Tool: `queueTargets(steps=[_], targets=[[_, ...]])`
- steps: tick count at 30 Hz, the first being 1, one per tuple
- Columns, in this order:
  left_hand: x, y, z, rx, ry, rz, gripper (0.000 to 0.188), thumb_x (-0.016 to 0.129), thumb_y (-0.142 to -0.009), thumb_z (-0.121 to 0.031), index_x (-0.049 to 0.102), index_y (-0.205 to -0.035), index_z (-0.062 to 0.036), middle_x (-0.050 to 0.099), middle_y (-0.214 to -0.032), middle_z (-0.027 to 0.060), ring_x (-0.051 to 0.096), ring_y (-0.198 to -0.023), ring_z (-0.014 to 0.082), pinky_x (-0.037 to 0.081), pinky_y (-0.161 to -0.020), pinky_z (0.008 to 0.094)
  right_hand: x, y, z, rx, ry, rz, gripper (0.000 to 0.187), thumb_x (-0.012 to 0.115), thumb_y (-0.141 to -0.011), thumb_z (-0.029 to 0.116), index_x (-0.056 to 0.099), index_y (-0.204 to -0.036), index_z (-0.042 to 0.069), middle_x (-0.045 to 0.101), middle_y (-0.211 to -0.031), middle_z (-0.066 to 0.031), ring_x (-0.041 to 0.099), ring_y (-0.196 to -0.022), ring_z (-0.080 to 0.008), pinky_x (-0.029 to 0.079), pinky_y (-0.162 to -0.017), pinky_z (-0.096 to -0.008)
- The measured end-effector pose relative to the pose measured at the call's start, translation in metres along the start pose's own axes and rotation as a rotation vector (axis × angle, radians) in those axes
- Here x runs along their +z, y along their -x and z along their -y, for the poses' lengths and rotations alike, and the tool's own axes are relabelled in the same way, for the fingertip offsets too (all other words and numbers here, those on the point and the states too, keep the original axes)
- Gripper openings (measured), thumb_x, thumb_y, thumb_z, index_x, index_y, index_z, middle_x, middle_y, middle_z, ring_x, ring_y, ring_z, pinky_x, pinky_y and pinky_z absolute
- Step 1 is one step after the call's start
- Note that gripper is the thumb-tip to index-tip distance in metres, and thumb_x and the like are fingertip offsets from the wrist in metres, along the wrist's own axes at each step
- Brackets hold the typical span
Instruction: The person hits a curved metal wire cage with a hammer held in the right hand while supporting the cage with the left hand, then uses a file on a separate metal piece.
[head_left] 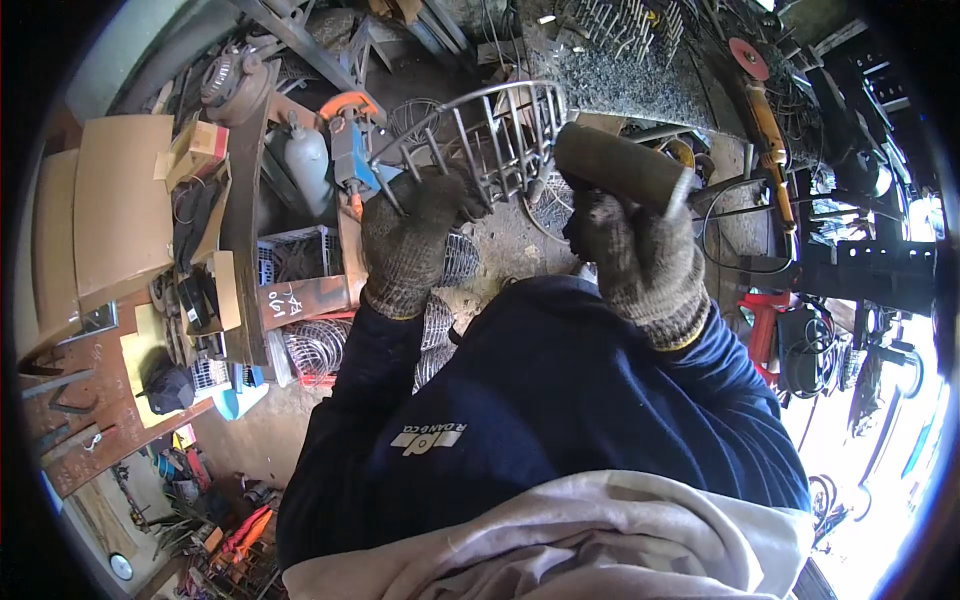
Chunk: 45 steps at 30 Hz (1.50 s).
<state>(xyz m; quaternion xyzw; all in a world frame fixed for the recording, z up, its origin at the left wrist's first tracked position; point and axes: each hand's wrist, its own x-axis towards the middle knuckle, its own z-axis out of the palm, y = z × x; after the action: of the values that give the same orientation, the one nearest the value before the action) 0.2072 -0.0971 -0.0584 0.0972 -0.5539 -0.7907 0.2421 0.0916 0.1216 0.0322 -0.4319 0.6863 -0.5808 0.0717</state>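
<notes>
While the left hand (415, 235) has its fingers closed around the metal cage's (492, 128) bars, seemingly to steady it, the right hand's (640, 255) fingers hold a dark cylinder (615, 165) just beside it; beyond, metal rods (625, 28) crowd the worktop (600, 82).

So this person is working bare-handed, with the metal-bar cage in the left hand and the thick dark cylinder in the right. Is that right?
Not quite: the hands aren't bare. The head view shows knitted gloves on both. The left hand does hold the metal-bar cage, the right hand the thick dark cylinder.
</notes>
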Motion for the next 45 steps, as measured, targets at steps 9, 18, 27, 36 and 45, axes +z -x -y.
queueTargets(steps=[9, 18, 27, 36, 45], targets=[[0.015, 0.004, -0.001, -0.001, -0.109, 0.038, 0.024, 0.059, -0.097, -0.018, 0.069, -0.098, 0.0038, 0.071, -0.091, 0.0115, 0.069, -0.087, 0.0231, 0.054, -0.076, 0.0336, 0.012, 0.004, -0.007, 0.087, 0.116, 0.015, 0.039, 0.057, -0.095, 0.014, 0.052, -0.131, -0.001, 0.065, -0.104, -0.0117, 0.064, -0.086, -0.0198, 0.052, -0.074, -0.0318], [0.001, 0.010, -0.003, 0.039, 0.184, 0.057, 0.023, 0.059, -0.092, 0.001, 0.059, -0.114, 0.0113, 0.066, -0.106, 0.0190, 0.067, -0.093, 0.0252, 0.056, -0.084, 0.0367, -0.005, -0.009, 0.016, -0.211, 0.117, 0.011, 0.047, 0.056, -0.099, 0.029, 0.049, -0.133, -0.002, 0.062, -0.094, -0.0050, 0.057, -0.075, -0.0114, 0.047, -0.064, -0.0265], [0.012, 0.013, -0.023, -0.067, 0.075, -0.241, 0.017, 0.070, -0.085, -0.003, 0.065, -0.101, -0.0007, 0.068, -0.090, 0.0077, 0.067, -0.079, 0.0158, 0.057, -0.066, 0.0293, 0.001, -0.012, -0.039, 0.189, -0.260, -0.284, 0.036, 0.057, -0.099, 0.012, 0.049, -0.131, -0.001, 0.060, -0.124, -0.0130, 0.060, -0.110, -0.0201, 0.049, -0.095, -0.0323], [0.020, 0.020, -0.024, -0.054, 0.172, -0.223, 0.020, 0.072, -0.080, -0.005, 0.064, -0.098, -0.0027, 0.064, -0.086, 0.0045, 0.063, -0.074, 0.0152, 0.054, -0.067, 0.0277, -0.027, 0.022, -0.120, -0.073, 0.433, -0.251, 0.031, 0.054, -0.100, 0.016, 0.059, -0.126, 0.000, 0.065, -0.116, -0.0150, 0.064, -0.103, -0.0245, 0.050, -0.086, -0.0355], [0.021, 0.022, -0.032, -0.166, -0.173, -0.131, 0.044, 0.076, -0.079, -0.014, 0.060, -0.116, 0.0025, 0.068, -0.099, 0.0075, 0.065, -0.085, 0.0147, 0.052, -0.079, 0.0289, -0.025, 0.021, -0.119, 0.349, -0.391, -0.413, 0.031, 0.061, -0.098, 0.031, 0.065, -0.108, 0.002, 0.067, -0.092, -0.0026, 0.061, -0.076, -0.0104, 0.049, -0.064, -0.0266]])
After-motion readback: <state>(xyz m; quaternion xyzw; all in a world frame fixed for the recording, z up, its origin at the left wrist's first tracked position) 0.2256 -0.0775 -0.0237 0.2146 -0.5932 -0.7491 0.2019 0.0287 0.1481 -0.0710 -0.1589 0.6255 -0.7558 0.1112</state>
